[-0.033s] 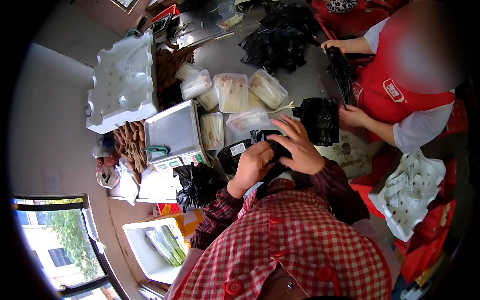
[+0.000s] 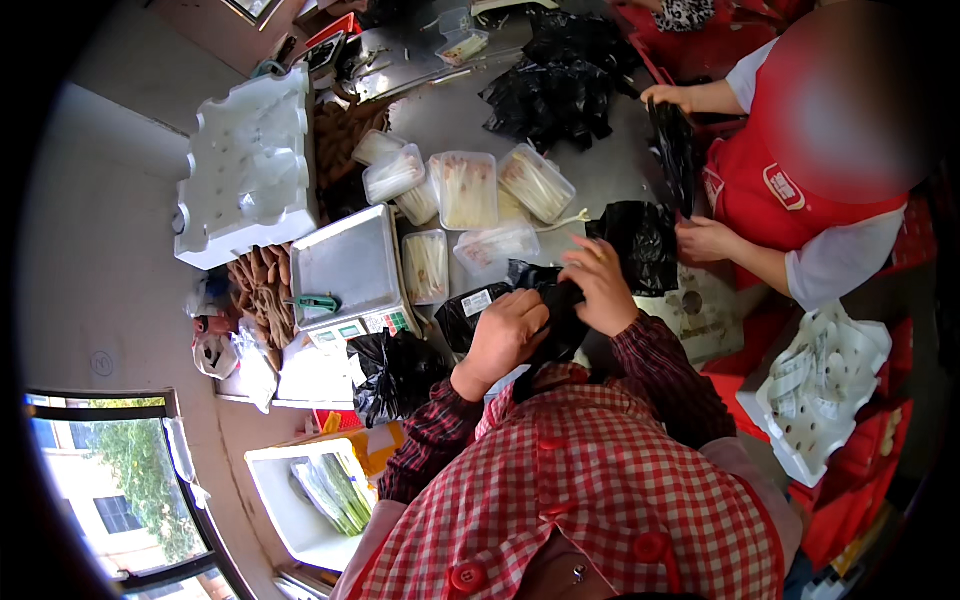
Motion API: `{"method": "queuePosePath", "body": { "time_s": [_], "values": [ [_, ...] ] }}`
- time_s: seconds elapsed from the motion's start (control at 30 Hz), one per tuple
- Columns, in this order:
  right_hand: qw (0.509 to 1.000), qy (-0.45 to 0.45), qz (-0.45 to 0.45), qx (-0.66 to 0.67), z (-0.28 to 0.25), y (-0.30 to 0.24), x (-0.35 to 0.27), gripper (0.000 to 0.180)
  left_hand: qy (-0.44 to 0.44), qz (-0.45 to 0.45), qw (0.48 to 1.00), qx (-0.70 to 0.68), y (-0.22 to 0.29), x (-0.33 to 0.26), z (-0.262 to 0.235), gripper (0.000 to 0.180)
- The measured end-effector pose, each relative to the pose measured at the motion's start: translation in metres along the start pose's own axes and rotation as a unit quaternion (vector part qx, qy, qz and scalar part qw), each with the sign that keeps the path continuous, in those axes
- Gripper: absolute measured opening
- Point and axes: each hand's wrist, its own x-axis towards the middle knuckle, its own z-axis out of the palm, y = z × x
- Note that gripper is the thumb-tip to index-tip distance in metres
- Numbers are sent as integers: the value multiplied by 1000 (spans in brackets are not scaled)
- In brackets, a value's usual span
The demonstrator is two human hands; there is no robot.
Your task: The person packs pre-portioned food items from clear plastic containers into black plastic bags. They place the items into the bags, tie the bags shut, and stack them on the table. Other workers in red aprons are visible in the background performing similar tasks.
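Note:
A black plastic bag [image 2: 560, 318] is bunched up between my two hands, close in front of my checked apron. My left hand [image 2: 508, 335] is closed, its fingers pinching the bag's gathered part. On the other side of the bag, my right hand [image 2: 603, 287] has its fingers bent onto the plastic. A piece of black plastic with a white label [image 2: 477, 303] lies just left of my left hand; I cannot tell if it is the same bag. What the bag contains is hidden. Clear plastic boxes of pale, thin strips [image 2: 468, 190] stand just beyond my hands.
A weighing scale [image 2: 345, 260] with a green cutter [image 2: 316, 302] on its tray stands left. White foam boxes are at the left [image 2: 245, 165] and right [image 2: 825, 390]. More black bags [image 2: 555, 85] lie farther back. A co-worker [image 2: 775, 170] at the right handles another black bag.
My right hand's spread fingers have bent down onto the black bag, and the hand has shifted slightly. My left hand stays nearly in place. The co-worker's bag has opened out wider.

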Motion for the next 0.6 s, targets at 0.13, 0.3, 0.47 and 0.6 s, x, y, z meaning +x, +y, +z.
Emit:
{"method": "queuePosePath", "body": {
  "time_s": [0.13,0.3,0.47,0.6],
  "values": [
    [981,75,150,98,-5,3,-13,33,15,-197,973,116,-37,-29,4,30],
    [976,-92,118,160,2,27,-35,32,102,-379,919,-29,-64,-82,-12,21],
    [664,-276,237,654,36,66,-10,35,136,-414,802,-408,-48,-126,-21,27],
    [898,-63,338,275,149,141,19,66,31,-418,830,-368,-23,-121,-9,36]
  ]
}}
